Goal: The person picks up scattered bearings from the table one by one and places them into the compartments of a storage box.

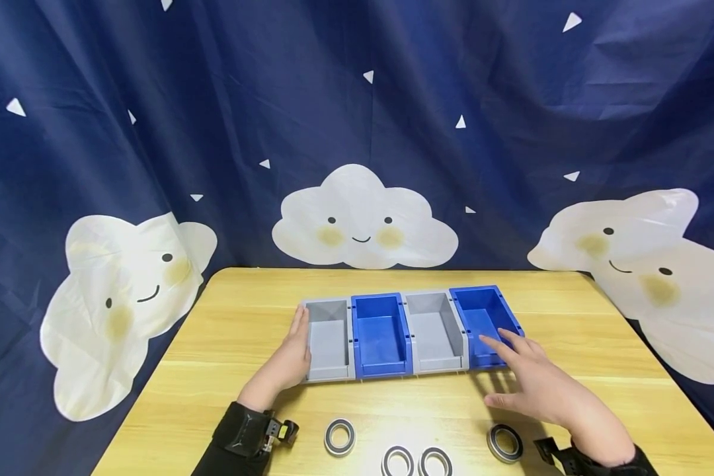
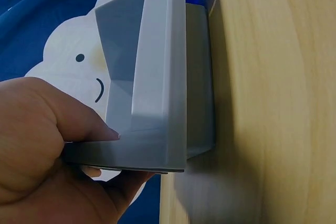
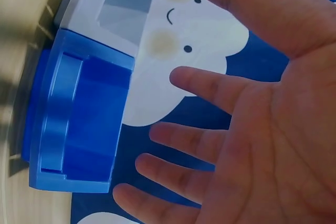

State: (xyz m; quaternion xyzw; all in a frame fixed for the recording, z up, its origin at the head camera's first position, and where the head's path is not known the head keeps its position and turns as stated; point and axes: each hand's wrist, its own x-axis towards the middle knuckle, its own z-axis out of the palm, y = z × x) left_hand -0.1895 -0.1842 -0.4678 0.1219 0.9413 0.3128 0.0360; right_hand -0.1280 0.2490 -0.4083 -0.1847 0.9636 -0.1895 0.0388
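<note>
- At the left end of the bin row, the person's left hand [image 1: 289, 357] grips the outer wall of the left gray bin [image 1: 329, 338], thumb on the inner side and fingers outside.
- Over by the opposite end, the right hand [image 1: 529, 383] is released, fingers spread and holding nothing, near the front of the right blue bin [image 1: 478, 318]; from the right wrist, a gap shows between them.
- Between those bins sit the inner blue bin [image 1: 383, 338] and the inner gray bin [image 1: 431, 334], all four side by side on the wooden table [image 1: 244, 291].
- Nearer the person lie four ring bearings: one on the left [image 1: 327, 437], two close together in the middle [image 1: 435, 451], one by the right wrist [image 1: 491, 441].
- Behind everything hangs a navy curtain [image 1: 309, 79] with smiling white clouds [image 1: 363, 205].
</note>
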